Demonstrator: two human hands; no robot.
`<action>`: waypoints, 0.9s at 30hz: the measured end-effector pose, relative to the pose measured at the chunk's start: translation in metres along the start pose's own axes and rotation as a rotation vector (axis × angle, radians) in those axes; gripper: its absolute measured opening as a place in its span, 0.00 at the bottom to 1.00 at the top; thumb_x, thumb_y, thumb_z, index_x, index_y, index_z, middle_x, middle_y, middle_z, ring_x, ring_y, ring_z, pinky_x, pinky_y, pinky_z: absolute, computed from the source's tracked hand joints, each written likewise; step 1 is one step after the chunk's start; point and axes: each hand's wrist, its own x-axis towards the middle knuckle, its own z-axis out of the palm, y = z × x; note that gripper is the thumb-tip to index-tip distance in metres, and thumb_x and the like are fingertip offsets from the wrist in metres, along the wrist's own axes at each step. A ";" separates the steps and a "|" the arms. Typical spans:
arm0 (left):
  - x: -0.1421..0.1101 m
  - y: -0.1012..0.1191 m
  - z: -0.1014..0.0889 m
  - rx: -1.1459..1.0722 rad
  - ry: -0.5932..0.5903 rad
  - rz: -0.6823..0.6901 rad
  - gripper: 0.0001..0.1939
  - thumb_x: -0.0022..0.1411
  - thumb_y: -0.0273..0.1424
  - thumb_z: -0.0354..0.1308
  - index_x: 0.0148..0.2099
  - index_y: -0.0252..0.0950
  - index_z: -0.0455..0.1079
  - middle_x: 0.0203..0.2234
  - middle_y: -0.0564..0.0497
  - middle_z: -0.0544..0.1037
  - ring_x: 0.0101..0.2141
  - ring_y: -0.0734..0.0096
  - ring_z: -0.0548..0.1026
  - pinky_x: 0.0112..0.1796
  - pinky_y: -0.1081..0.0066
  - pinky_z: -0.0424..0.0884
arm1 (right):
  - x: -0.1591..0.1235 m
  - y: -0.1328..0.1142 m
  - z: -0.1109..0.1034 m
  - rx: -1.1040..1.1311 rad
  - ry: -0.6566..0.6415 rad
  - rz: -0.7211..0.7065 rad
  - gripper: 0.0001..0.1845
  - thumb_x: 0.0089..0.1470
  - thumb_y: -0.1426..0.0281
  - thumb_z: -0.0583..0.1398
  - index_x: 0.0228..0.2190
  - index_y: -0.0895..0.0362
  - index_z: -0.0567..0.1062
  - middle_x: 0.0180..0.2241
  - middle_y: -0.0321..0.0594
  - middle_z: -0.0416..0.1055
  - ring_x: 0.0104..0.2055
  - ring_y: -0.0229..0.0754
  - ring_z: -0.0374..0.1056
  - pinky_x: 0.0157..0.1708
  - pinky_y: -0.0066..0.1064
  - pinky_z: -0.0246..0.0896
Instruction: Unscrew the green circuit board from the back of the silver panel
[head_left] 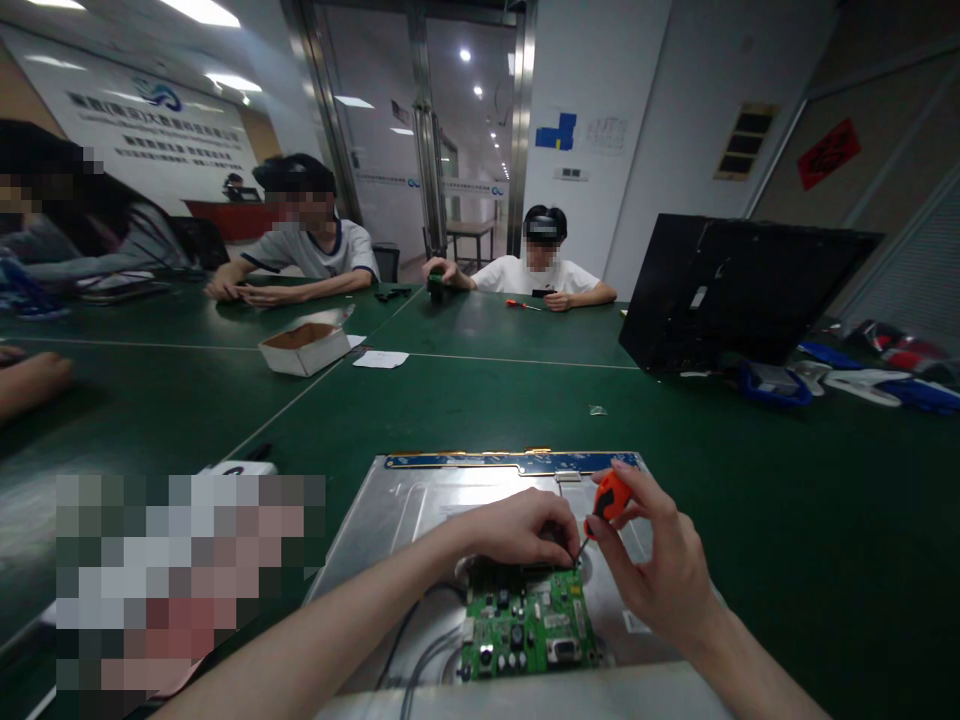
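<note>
My right hand (664, 560) grips a short screwdriver by its orange-and-black handle (613, 494). The shaft slants down and left to the upper right corner of a green circuit board (525, 622). At that corner my left hand (525, 527) is closed, with thumb and fingertips beside the screwdriver's tip; whatever they pinch is too small or hidden to name. Beneath the board lies a silvery metal display panel (390, 510), with a narrow blue circuit strip (457, 461) along its far edge. Grey cables (431, 655) run off the board's left side.
A white open box (304, 350) and a paper slip (381, 359) lie farther back on the green table (480, 400). A black monitor (735, 290) stands at the right, beside a blue tray (772, 383). Several people sit around the table. A blurred-out item lies at my left.
</note>
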 end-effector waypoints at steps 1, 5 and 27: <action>0.000 0.000 0.000 0.004 0.000 0.000 0.08 0.55 0.20 0.64 0.37 0.35 0.75 0.30 0.55 0.75 0.32 0.70 0.73 0.34 0.74 0.67 | 0.000 0.000 0.000 0.003 -0.002 -0.003 0.28 0.58 0.74 0.57 0.59 0.55 0.58 0.37 0.43 0.74 0.27 0.39 0.70 0.23 0.30 0.68; 0.000 0.000 0.000 0.006 0.001 0.009 0.07 0.55 0.20 0.64 0.36 0.35 0.75 0.30 0.54 0.75 0.32 0.70 0.73 0.35 0.74 0.67 | 0.000 0.001 0.000 0.011 -0.024 0.004 0.28 0.59 0.74 0.56 0.59 0.55 0.57 0.37 0.43 0.73 0.27 0.39 0.69 0.23 0.30 0.68; -0.002 0.008 -0.001 0.012 0.007 0.014 0.11 0.56 0.18 0.62 0.40 0.36 0.75 0.28 0.55 0.73 0.30 0.72 0.71 0.33 0.76 0.66 | 0.001 0.001 -0.002 0.069 -0.027 -0.014 0.29 0.59 0.78 0.55 0.60 0.55 0.57 0.39 0.44 0.73 0.28 0.39 0.70 0.24 0.30 0.70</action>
